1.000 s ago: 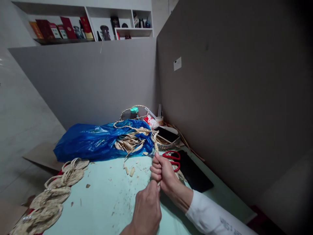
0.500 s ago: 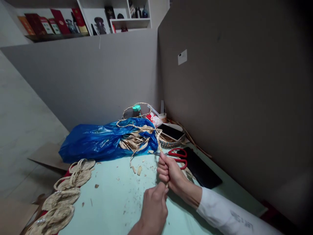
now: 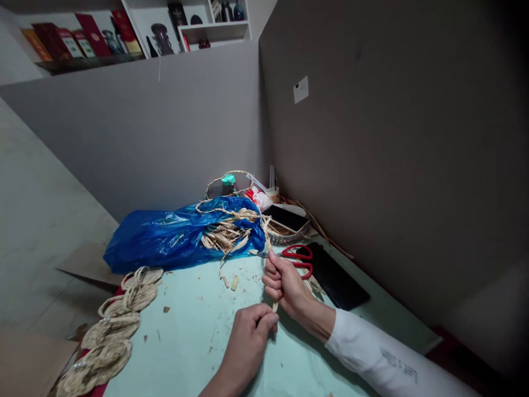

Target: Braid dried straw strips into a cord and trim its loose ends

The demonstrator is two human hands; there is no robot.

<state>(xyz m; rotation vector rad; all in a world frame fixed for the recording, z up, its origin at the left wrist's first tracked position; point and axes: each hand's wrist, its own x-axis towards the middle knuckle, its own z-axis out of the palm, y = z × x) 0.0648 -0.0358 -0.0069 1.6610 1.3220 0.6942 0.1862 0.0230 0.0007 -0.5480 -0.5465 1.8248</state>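
A pale straw-like cord (image 3: 268, 237) runs down from the mouth of a blue plastic bag (image 3: 161, 237) into my right hand (image 3: 285, 284), whose fingers are wrapped round it. Below that fist a short length of the cord shows, and my left hand (image 3: 252, 336) pinches its lower end. The bag holds a bundle of dry husk strips (image 3: 223, 234). A thin twisted part of the cord loops above the bag. Red-handled scissors (image 3: 303, 252) lie just behind my right hand, their blades partly hidden by the cord and the hand.
Several woven straw sandals (image 3: 111, 331) line the table's left edge. Right of my hands lies a black flat tablet-like thing (image 3: 336, 275). A phone (image 3: 287, 218) rests on a round basket (image 3: 285, 238) by the wall. Husk scraps (image 3: 235, 283) dot the pale green table (image 3: 182, 342).
My left hand has moved a little down and left from my right fist, so a bit of cord now shows between them. The view has shifted slightly.
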